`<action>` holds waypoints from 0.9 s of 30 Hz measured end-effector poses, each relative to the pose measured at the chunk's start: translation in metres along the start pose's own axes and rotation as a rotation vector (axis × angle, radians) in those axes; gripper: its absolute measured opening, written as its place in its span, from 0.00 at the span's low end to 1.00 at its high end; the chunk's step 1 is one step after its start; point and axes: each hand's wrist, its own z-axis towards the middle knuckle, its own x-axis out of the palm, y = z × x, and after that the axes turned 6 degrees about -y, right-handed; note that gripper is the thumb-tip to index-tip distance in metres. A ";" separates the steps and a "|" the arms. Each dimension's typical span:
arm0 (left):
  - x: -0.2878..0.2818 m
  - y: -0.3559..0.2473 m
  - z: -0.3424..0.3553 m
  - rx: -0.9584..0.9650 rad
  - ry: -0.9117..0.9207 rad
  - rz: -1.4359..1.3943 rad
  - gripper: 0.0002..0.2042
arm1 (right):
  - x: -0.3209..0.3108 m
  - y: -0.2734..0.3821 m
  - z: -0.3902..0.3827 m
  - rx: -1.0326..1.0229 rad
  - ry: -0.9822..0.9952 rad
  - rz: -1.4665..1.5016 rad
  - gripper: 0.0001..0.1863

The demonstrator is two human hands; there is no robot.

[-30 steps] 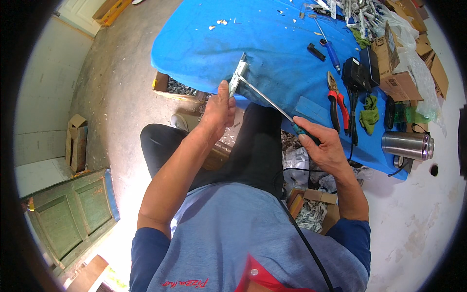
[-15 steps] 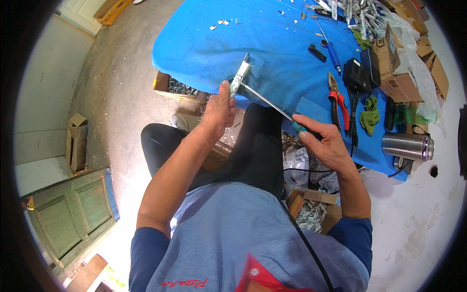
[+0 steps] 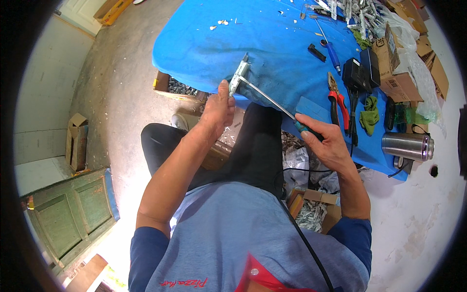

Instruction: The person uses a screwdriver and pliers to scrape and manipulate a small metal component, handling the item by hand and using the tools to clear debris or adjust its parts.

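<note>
My left hand [image 3: 219, 108] is closed on the near end of a narrow, flat silvery-white metal piece [image 3: 239, 74], thumb on top. The piece slants up and away, its far end over the blue cloth of the table [image 3: 194, 53]. From the right, a screwdriver [image 3: 269, 101] reaches across with its long shaft, and its tip touches the piece's right side near the middle. My right hand [image 3: 327, 141] is wrapped round the screwdriver's dark green handle. The exact spot under the tip is too small to make out.
Red-handled pliers [image 3: 337, 103], a blue-handled screwdriver [image 3: 333, 56], a black power adapter [image 3: 356, 75] and a green rag [image 3: 369, 116] lie to the right. A steel flask [image 3: 407, 146] rests near the edge. Metal pieces are heaped at the far right; a box of small parts [image 3: 177, 86] stands below left.
The screwdriver's tip has shifted slightly up along the metal piece, and my right hand has moved a little to the right. My left hand keeps its grip, nearly still.
</note>
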 end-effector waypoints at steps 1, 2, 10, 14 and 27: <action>0.000 0.000 -0.001 0.003 0.000 -0.008 0.28 | 0.000 0.000 0.001 0.004 0.006 -0.003 0.20; 0.001 0.000 -0.002 0.006 0.000 -0.015 0.28 | 0.000 -0.001 0.002 0.008 0.012 -0.005 0.20; 0.001 0.000 -0.003 0.028 0.018 0.001 0.28 | -0.004 0.007 0.008 -0.022 0.002 -0.053 0.20; 0.000 0.004 0.000 0.040 0.009 -0.010 0.28 | -0.007 0.014 0.007 -0.060 -0.004 -0.115 0.20; 0.006 0.004 0.003 0.070 -0.068 0.057 0.27 | 0.001 0.011 0.011 -0.177 -0.043 -0.198 0.20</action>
